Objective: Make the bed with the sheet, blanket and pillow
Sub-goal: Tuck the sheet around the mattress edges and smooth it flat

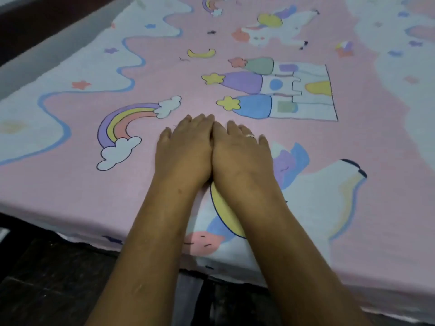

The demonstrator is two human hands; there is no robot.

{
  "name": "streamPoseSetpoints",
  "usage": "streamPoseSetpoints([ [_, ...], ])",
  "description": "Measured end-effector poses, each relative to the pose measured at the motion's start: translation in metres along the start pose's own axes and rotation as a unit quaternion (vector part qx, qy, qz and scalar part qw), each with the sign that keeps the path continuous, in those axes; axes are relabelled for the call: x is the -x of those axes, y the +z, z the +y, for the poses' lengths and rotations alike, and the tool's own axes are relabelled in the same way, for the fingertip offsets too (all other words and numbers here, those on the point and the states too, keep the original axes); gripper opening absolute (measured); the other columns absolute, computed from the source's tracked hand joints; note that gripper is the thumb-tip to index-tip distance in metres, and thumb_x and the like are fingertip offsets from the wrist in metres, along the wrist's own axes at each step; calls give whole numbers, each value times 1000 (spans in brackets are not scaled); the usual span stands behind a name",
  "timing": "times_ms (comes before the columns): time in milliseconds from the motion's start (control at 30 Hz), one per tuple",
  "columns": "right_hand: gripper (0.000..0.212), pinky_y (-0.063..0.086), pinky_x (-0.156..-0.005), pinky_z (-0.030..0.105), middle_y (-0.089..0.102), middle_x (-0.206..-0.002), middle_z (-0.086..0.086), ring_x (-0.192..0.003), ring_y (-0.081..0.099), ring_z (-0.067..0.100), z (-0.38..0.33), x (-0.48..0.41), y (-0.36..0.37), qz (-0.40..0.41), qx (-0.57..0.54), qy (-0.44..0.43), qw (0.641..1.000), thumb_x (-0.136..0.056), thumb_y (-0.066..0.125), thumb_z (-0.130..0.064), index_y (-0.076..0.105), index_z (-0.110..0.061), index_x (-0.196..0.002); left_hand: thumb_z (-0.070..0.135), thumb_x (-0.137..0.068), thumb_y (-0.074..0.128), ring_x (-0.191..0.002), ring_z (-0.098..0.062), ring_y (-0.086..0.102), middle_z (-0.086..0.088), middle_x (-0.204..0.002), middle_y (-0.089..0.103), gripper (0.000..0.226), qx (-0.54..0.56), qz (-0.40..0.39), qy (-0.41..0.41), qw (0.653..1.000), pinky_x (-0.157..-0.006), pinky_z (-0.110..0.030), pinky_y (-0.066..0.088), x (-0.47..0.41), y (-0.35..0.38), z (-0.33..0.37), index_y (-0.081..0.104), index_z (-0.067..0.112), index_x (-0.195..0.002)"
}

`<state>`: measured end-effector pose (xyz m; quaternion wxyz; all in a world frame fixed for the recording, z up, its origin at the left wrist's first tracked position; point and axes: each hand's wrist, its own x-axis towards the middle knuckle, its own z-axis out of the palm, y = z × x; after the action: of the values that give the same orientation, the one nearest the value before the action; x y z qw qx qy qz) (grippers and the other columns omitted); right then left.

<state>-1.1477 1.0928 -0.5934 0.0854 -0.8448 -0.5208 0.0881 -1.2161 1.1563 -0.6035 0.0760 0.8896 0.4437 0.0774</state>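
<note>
One pink sheet, printed with rainbows, castles and unicorns, lies spread flat over the bed and hangs just past its near edge above the dark floor. Both hands rest palm-down on it near that edge, the left hand and the right hand touching side by side. Their fingers lie straight and close together, gripping nothing, and a ring sits on the right hand.
</note>
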Motion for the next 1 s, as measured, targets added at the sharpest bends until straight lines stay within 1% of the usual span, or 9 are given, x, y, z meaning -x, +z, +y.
streamPoseSetpoints([
  [200,44,11,-116,43,30,-154,5,-142,24,24,2,20,4,59,-76,27,995,-101,23,-24,34,-16,-143,37,-101,23,-145,-15,12,6,-157,17,49,-12,-27,-35,999,-114,-42,10,15,-10,9,19,27,-149],
  [267,48,17,-114,45,42,-147,6,-138,33,25,5,35,4,87,-81,53,992,-97,22,-24,45,-14,-138,38,-101,21,-145,-19,11,2,-158,13,51,-40,-53,-30,997,-114,-46,11,22,-15,16,15,25,-150],
  [367,42,29,-110,44,59,-132,3,-128,48,25,21,60,3,125,-96,87,984,-93,33,-25,60,-17,-124,38,-100,22,-145,-26,11,-2,-158,14,52,-45,-71,-27,996,-113,-50,13,45,-19,37,17,25,-150],
  [467,37,31,-107,44,60,-130,1,-126,50,22,63,96,-7,138,-102,110,979,-94,43,-34,64,-21,-122,41,-99,23,-145,-29,6,-8,-158,10,55,-39,-114,-33,992,-112,-54,10,73,-25,79,14,24,-151],
  [533,43,29,-109,45,57,-135,0,-128,49,21,101,120,-15,132,-74,132,980,-92,40,-39,61,-23,-127,48,-97,26,-145,-30,-1,-10,-159,1,63,-33,-165,-42,985,-112,-57,6,87,-24,115,7,22,-151],
  [600,47,27,-109,47,55,-137,-1,-130,48,21,148,148,-24,120,-47,173,976,-92,38,-44,58,-27,-131,53,-95,25,-145,-30,-8,-8,-159,-6,70,-31,-207,-9,978,-111,-59,3,101,-21,160,-1,21,-151],
  [767,50,28,-109,51,46,-145,-1,-134,42,21,262,216,-48,110,-13,265,958,-96,33,-52,47,-31,-139,58,-95,19,-143,-32,-18,-9,-156,-22,74,-62,-258,155,952,-110,-61,-3,136,-5,262,-18,23,-148],
  [900,51,29,-107,53,39,-150,-1,-138,36,24,339,260,-64,119,-15,348,930,-97,32,-52,40,-32,-144,59,-94,24,-143,-35,-15,-14,-155,-20,80,-73,-264,182,945,-110,-61,4,153,6,328,-18,18,-148],
  [1000,54,24,-110,53,33,-153,-3,-141,30,25,391,287,-72,138,-58,410,900,-95,30,-52,34,-33,-146,55,-94,32,-144,-39,-7,-16,-157,-12,79,-95,-233,247,936,-108,-63,11,162,23,375,-10,18,-150],
])
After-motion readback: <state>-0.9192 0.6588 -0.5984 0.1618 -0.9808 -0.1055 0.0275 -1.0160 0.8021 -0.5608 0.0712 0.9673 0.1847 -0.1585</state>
